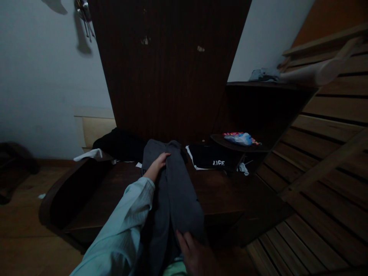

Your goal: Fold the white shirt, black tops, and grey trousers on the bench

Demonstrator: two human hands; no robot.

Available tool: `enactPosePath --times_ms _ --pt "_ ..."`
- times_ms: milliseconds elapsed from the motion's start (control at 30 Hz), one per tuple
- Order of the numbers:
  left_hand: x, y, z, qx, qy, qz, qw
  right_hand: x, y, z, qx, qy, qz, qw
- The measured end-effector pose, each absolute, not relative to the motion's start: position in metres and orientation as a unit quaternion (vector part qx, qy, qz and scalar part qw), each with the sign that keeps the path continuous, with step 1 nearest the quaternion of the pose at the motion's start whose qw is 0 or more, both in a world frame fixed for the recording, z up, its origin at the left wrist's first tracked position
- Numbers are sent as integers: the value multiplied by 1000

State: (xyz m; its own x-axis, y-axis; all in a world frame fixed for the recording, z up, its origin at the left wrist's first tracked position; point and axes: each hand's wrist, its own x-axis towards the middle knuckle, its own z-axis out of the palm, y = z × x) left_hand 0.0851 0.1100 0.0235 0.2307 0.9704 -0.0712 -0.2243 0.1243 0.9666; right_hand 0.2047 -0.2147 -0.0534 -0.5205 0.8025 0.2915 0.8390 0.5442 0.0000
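Note:
A pair of dark grey trousers (pixel 184 188) lies stretched lengthwise over the dark wooden bench, its near end hanging toward my body. A long line between the two legs runs down the middle. My left hand (pixel 158 165), in a pale green sleeve, is at the far part of the trousers, fingers closed on the cloth near that line. Closer to me, my right hand (pixel 192 249) holds the near part of one leg by its inner edge. Shadow hides some of the right fingers.
The dark bench (pixel 212 191) has a curved left arm and a tall back panel. Black cloth (pixel 120 145) is heaped left. Right of the trousers lies a folded black garment (pixel 204 157) with white lettering; a small shelf (pixel 230 145) holds a plastic bag. A slatted wooden frame (pixel 322 184) stands right.

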Motion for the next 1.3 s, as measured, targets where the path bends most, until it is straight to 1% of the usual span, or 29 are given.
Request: enactPosePath --times_ms 133,333,400,467,533,567,600,667,733,833,933,1033,1133,1300 --pt "91 108 23 484 458 473 576 198 -219 -70 -475 -866 -96 126" --pt "84 92 29 543 485 516 451 195 -220 -85 -526 -844 -1 105" --pt "80 83 26 582 475 518 409 193 -217 -83 -513 -854 16 87" --pt "77 75 20 611 459 518 385 192 -211 -70 -464 -884 37 52" --pt "76 70 12 630 444 520 367 195 -204 -42 -399 -914 69 15" --pt "75 68 7 636 441 521 361 198 -197 -23 -377 -922 86 8" --pt "75 68 3 639 440 521 356 200 -189 -1 -372 -922 102 28" --pt "75 68 -4 633 446 523 354 206 -162 42 -427 -893 116 86" --pt "75 68 -8 625 459 523 354 210 -118 79 -472 -865 129 111" --pt "75 68 -9 620 482 510 351 215 -32 110 -556 -808 87 171" --pt "75 65 -9 623 496 493 352 214 50 116 -608 -765 96 190" --pt "76 62 -8 633 494 484 348 203 102 110 -629 -745 99 196" --pt "77 60 -7 647 491 480 332 184 126 100 -629 -745 121 184" --pt "79 60 -9 656 485 482 318 156 142 89 -651 -732 136 148"
